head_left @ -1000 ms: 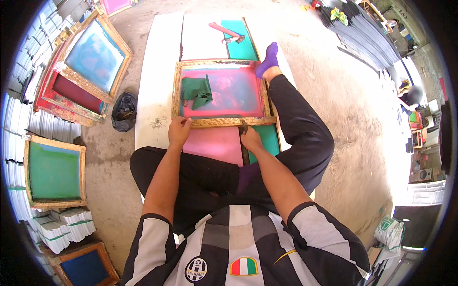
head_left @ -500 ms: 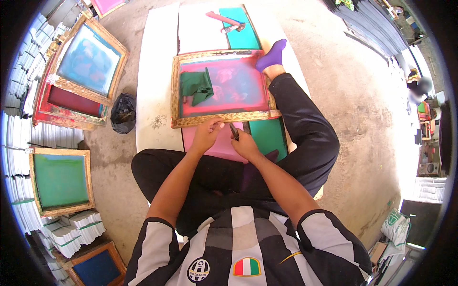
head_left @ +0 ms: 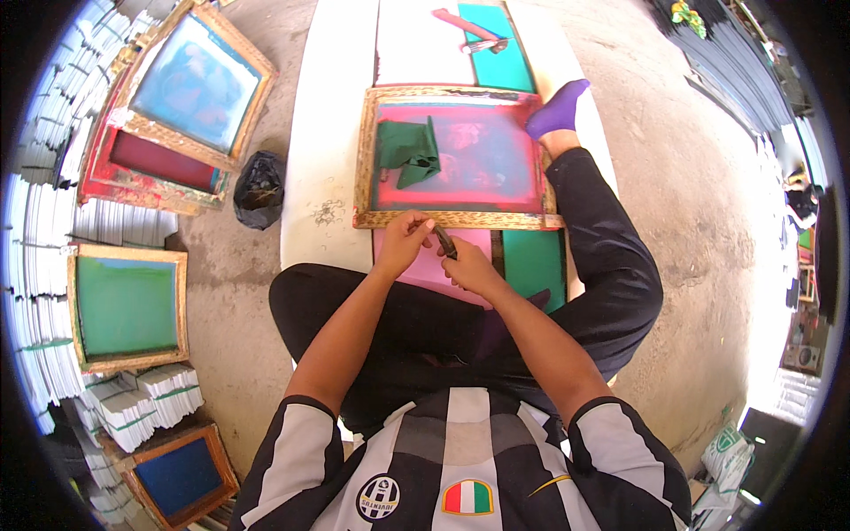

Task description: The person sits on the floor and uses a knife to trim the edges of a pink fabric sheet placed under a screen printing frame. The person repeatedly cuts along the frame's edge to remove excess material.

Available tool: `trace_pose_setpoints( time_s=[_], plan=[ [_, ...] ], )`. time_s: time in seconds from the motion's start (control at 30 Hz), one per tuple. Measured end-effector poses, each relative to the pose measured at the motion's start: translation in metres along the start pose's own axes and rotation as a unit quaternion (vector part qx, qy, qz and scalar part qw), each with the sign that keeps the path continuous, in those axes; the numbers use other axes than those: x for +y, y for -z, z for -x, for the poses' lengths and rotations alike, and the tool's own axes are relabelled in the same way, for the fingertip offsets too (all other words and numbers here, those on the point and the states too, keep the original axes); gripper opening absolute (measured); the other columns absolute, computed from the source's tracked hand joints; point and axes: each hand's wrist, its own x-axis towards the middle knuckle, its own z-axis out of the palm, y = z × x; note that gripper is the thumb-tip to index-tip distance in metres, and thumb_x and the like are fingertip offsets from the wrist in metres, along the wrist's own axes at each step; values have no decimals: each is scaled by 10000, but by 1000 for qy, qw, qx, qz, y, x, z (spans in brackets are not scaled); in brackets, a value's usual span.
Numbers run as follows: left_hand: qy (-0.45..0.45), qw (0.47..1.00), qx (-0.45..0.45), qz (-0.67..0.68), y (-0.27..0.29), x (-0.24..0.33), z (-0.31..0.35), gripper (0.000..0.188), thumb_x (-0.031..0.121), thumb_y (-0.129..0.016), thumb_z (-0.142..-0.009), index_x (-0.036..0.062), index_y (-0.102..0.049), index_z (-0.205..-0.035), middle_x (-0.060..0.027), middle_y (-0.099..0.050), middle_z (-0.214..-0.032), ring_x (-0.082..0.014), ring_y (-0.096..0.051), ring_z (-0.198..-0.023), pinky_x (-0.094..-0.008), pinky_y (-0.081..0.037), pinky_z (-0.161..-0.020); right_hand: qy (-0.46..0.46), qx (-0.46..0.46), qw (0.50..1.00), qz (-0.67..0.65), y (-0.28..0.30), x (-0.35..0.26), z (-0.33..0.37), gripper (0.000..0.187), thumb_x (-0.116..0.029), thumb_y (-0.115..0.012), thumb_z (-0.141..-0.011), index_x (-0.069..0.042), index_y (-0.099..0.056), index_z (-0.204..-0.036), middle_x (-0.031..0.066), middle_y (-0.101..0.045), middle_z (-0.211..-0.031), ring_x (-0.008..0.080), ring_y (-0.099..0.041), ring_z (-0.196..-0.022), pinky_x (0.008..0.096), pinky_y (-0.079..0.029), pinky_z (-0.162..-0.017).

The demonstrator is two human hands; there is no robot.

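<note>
A wooden screen-printing frame (head_left: 460, 219) with pink and blue stained mesh lies on the long white bench before me. A crumpled dark green cloth (head_left: 409, 150) rests on the left part of its mesh. My right hand (head_left: 472, 265) is closed round a small dark hand tool (head_left: 445, 242), whose exact kind I cannot make out. Close beside the tool's tip, my left hand (head_left: 403, 243) holds thumb and finger pinched together at the frame's near edge. Whatever lies in that pinch is too small to tell. Pink and green panels show under the frame.
A hammer (head_left: 465, 26) lies at the bench's far end. My sock-covered foot (head_left: 558, 111) rests against the frame's right side. On the floor to the left are a black plastic bag (head_left: 259, 190), more screen frames (head_left: 128, 365) and stacked white sheets (head_left: 146, 403).
The whole view has shifted, so the bench and frame sit further right. My left fingertips and the tool's tip have come closer together, and the tool is tilted more.
</note>
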Motion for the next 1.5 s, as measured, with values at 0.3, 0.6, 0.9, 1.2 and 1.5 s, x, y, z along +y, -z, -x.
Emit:
trace_pose_setpoints(
  time_s=[0.3,0.6,0.9,1.2,1.5],
  plan=[
    [12,996,-20,-91,69,6,-3,211,253,-532,-1047,44,-543,-1016,-20,-574,-785,-112,-568,-688,-278,-462,-612,24,-148,982,-119,-35,-17,-38,358,-150,-599,-943,-9,-531,-1265,127,-652,-932,203,-690,-761,320,-566,-616],
    [146,982,82,-86,119,13,-11,332,369,-494,-1042,44,-561,-1061,-47,-588,-786,-154,-592,-659,-311,-475,-571,-77,-246,931,-259,-50,-54,-32,371,-264,-572,-1011,-36,-515,-1298,116,-638,-990,217,-677,-777,364,-564,-619],
    [197,821,280,-457,165,-10,-20,451,417,-567,-983,-20,-674,-961,-253,-707,-960,-422,-676,-933,-492,-507,-834,-152,-128,951,-238,1,-3,-8,419,-243,-608,-966,-11,-517,-1303,135,-645,-971,222,-678,-757,378,-556,-620],
    [-79,822,219,-519,80,15,-31,247,313,-705,-873,68,-695,-899,-155,-669,-937,-382,-636,-891,-499,-515,-764,-148,84,985,25,85,44,19,266,-163,-631,-860,57,-647,-1008,174,-673,-821,299,-692,-745,427,-504,-645],
    [-96,808,160,-559,11,12,-14,258,336,-715,-858,93,-702,-943,-122,-674,-1020,-372,-591,-1019,-510,-479,-848,-173,81,977,97,92,76,-5,320,-183,-635,-811,87,-666,-979,264,-693,-894,408,-695,-851,490,-517,-740]
  ],
)
